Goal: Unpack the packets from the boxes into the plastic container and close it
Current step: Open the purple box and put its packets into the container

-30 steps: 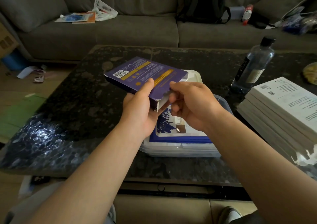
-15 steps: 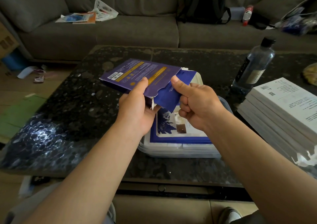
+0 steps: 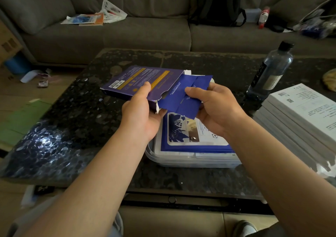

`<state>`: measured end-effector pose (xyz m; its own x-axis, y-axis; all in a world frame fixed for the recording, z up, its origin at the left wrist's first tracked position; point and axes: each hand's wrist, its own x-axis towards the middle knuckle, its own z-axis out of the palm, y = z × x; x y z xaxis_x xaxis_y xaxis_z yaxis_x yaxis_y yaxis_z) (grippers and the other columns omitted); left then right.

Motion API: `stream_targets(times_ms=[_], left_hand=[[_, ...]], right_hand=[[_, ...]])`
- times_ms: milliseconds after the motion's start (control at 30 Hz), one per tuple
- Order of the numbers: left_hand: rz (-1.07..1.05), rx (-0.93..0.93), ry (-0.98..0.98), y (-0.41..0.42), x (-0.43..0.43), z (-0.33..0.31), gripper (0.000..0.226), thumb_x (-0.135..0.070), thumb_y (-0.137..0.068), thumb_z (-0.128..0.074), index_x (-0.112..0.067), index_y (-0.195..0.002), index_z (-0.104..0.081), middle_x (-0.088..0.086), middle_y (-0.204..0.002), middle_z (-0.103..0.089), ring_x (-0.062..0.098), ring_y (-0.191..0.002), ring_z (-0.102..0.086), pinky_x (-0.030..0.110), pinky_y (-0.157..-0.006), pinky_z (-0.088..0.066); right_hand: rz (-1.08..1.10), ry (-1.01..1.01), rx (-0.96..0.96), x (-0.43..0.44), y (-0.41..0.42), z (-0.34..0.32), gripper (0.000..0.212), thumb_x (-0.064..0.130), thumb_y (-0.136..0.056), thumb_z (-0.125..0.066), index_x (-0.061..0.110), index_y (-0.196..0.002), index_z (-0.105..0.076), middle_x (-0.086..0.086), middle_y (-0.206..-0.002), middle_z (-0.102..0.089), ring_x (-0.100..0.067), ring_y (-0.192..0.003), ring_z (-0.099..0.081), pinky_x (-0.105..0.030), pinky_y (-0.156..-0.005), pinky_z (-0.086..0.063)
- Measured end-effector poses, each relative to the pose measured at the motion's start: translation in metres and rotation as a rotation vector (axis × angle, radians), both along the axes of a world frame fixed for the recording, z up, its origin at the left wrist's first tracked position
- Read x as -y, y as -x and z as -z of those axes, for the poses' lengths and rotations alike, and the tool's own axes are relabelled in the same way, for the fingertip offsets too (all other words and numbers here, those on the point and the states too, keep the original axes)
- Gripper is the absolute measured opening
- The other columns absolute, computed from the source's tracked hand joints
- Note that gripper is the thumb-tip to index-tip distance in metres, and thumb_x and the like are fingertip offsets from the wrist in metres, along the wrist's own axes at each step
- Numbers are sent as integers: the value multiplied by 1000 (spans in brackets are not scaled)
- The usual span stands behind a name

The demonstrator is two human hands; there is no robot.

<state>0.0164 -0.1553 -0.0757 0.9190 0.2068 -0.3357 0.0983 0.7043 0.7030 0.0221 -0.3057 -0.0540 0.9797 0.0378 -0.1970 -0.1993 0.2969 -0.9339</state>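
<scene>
Since half a second ago the blue packet (image 3: 185, 98) has slid further out of the purple box (image 3: 141, 78), and the right hand (image 3: 216, 109) has drawn away to the right with it.

From the head camera, the left hand (image 3: 140, 116) grips the box at its torn open end, thumb pressed on top and fingers curled beneath. It holds the box roughly level above the table (image 3: 72, 127), with the mouth turned towards the other hand. The right hand pinches the packet, thumb on top and fingers underneath. Most of the packet is out, though its far end sits inside the mouth.

Both are held above the plastic container (image 3: 190, 162), probably so the freed packet can drop straight in. The open container stands near the table's near edge, right of centre, and already holds a pile of packets (image 3: 190, 133). I cannot make out its lid for certain.

A stack of white boxes (image 3: 300, 118) waits at the right edge, just beside the container. A water bottle (image 3: 271, 71) stands behind it, towards the far right corner. Unpacking looks to be midway, and closing is not yet due.
</scene>
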Motion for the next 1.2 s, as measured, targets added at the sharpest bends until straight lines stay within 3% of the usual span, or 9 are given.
stream_targets(times_ms=[233, 400, 500, 700, 867, 1000, 1200], left_hand=[[51, -4, -60, 4, 10, 3, 38, -26, -97, -74, -24, -131, -57, 10, -116, -77, 26, -96, -79, 46, -77, -66], [87, -9, -34, 6, 12, 3, 27, -24, -99, -71, -23, -125, -64, 8, -104, -80, 23, -90, -80, 38, -64, -65], [81, -14, 27, 2, 5, 0, 16, -22, -101, -67, -19, -117, -68, 6, -93, -81, 22, -81, -80, 42, -71, -67], [3, -17, 64, -8, -11, -2, 26, -22, -101, -67, -17, -126, -64, 10, -116, -77, 27, -109, -75, 47, -84, -64], [-90, 7, 78, -13, -22, -3, 34, -21, -100, -69, -17, -132, -59, 13, -119, -75, 28, -104, -77, 52, -85, -64], [-109, -5, 105, -14, -28, -3, 34, -21, -98, -71, -16, -130, -61, 16, -117, -76, 32, -97, -79, 50, -77, -65], [-150, -3, 97, -10, -28, -4, 44, -21, -95, -75, -19, -134, -54, 16, -126, -66, 34, -112, -69, 42, -70, -64]], right_hand=[[92, -102, -83, -4, -2, 3, 34, -2, -83, -74, 1, -116, -65, -15, -105, -75, -30, -91, -75, -44, -76, -63], [91, -110, -49, -10, 2, 2, 35, 14, -86, -74, 2, -118, -64, -15, -105, -75, -30, -93, -74, -46, -81, -61], [39, -120, -15, -4, 2, -5, 32, 16, -92, -68, 1, -120, -63, -17, -107, -74, -31, -94, -74, -43, -75, -62], [-29, -70, -3, 20, -1, -16, 27, -2, -92, -60, -2, -119, -62, -20, -107, -74, -32, -92, -74, -44, -72, -62], [-116, -11, 93, 52, -6, -18, 43, -6, -84, -61, 3, -126, -62, -16, -111, -73, -30, -97, -73, -44, -75, -61], [-195, -16, 165, 75, -5, -16, 40, -4, -77, -59, 5, -115, -66, -11, -103, -74, -26, -94, -73, -39, -74, -61], [-174, 82, 241, 90, -4, -9, 23, -4, -74, -59, 9, -85, -74, -11, -88, -75, -26, -87, -73, -36, -73, -61]])
